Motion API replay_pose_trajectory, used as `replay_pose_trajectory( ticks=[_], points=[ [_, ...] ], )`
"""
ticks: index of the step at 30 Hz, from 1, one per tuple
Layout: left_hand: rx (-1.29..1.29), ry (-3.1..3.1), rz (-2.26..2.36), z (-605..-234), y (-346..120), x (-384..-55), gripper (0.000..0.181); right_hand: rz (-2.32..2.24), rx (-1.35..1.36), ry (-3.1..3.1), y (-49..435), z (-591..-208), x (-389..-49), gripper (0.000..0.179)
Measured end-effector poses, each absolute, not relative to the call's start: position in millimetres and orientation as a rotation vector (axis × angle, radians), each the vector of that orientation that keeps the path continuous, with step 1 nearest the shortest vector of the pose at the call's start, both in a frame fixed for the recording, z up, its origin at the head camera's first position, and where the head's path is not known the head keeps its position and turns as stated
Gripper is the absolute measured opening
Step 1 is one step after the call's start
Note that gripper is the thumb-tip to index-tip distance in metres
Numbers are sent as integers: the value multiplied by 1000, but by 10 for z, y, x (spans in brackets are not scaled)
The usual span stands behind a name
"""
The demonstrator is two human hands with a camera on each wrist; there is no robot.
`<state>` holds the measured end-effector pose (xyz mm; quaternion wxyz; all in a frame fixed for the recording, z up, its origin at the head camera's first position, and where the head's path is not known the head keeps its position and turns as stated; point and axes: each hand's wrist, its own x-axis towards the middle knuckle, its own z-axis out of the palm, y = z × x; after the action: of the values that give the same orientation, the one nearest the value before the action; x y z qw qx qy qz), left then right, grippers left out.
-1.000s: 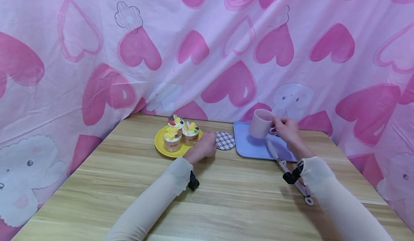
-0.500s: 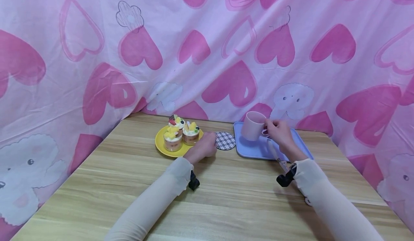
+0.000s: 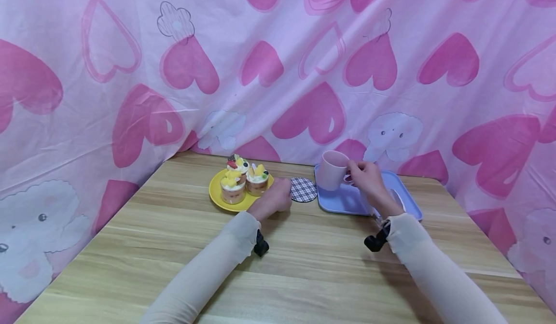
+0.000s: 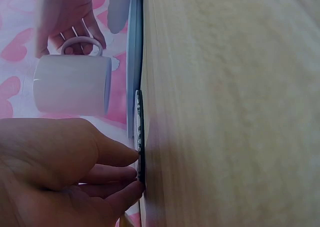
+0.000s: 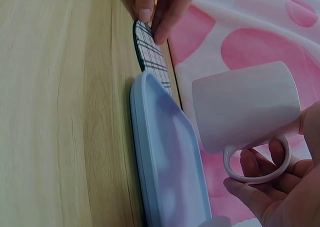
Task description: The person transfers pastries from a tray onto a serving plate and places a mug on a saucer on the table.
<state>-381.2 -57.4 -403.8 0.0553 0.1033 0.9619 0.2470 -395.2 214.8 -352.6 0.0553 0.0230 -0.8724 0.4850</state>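
Observation:
My right hand (image 3: 368, 183) holds a pale pink mug (image 3: 333, 170) by its handle, upright above the left end of the blue tray (image 3: 343, 207). In the right wrist view, fingers curl at the mug's handle (image 5: 257, 178). A round checked coaster (image 3: 305, 190) lies on the table between the yellow plate and the tray. My left hand (image 3: 273, 198) pinches the coaster's near-left edge between thumb and fingers. The left wrist view shows the coaster (image 4: 140, 119) edge-on, flat along the tabletop, with the mug (image 4: 72, 84) apart from it.
A yellow plate (image 3: 215, 196) left of my left hand carries three dessert cups (image 3: 233, 194) topped with cream and fruit. A slim pale utensil (image 3: 397, 198) lies partly across the tray, mostly hidden under my right forearm. A pink heart-print cloth (image 3: 260, 116) hangs behind the table.
My right hand has carried the mug leftward over the tray, toward the coaster, and slightly lower. The left hand has stayed at the coaster's edge.

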Motion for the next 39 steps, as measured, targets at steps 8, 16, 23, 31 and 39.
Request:
replay_pose_trajectory(
  ticks=[8,16,23,31,39],
  points=[
    [302,2923,723,-4031,-551,-3760,26,1493,87,-2624,2033,-3601,-3950,55],
    [311,2945,713,-4013,-558,-3687,24,1480,86,-2657,1900,-3631,-3955,55],
    [265,2889,737,-4021,-563,-3758,23,1516,130,-2652,1777,-3680,-3984,51],
    [308,2896,775,-3995,-566,-3738,22,1539,162,-2640,1715,-3732,-4014,50],
    [311,2914,758,-4026,-580,-3824,18,1561,175,-2639,1661,-3747,-4069,51]
  ],
)
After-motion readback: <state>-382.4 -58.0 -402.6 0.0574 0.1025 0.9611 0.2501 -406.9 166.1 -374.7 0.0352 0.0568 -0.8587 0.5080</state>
